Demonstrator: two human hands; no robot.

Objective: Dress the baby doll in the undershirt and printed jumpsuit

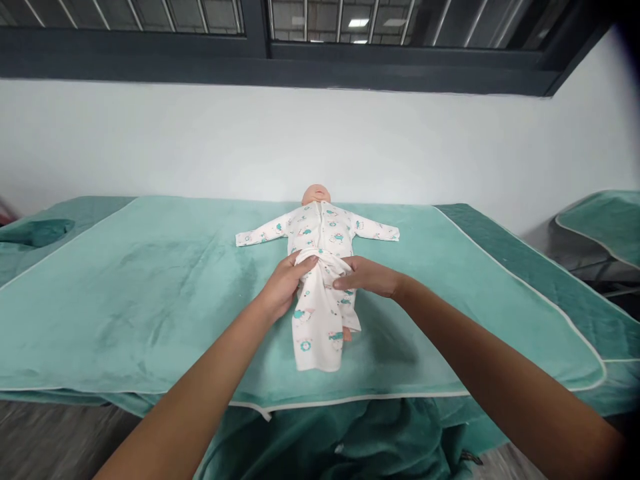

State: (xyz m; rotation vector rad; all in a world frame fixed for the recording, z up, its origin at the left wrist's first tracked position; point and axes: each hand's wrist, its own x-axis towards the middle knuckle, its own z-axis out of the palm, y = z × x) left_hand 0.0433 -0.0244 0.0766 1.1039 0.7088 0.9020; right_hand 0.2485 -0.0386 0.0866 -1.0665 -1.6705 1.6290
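A baby doll (316, 194) lies on its back, head towards the wall, arms spread sideways. It wears a white printed long-sleeved top (320, 223). White pants (317, 333) with the same kind of print lie over its lower body, their waistband bunched at the doll's waist. My left hand (285, 283) pinches the left side of that waistband, thumb on top. On the opposite side, my right hand (373, 275) grips the gathered cloth, some fingertips hidden in the folds. Part of one doll foot (347, 334) shows by the right pant leg; the other foot is hidden.
A teal plush cover (165, 280) with pale piping spreads under the doll, its front edge hanging in folds. Behind it rises a white wall (200, 140) below a dark barred window frame (150, 57). Another teal-covered surface (607, 223) stands at the far right.
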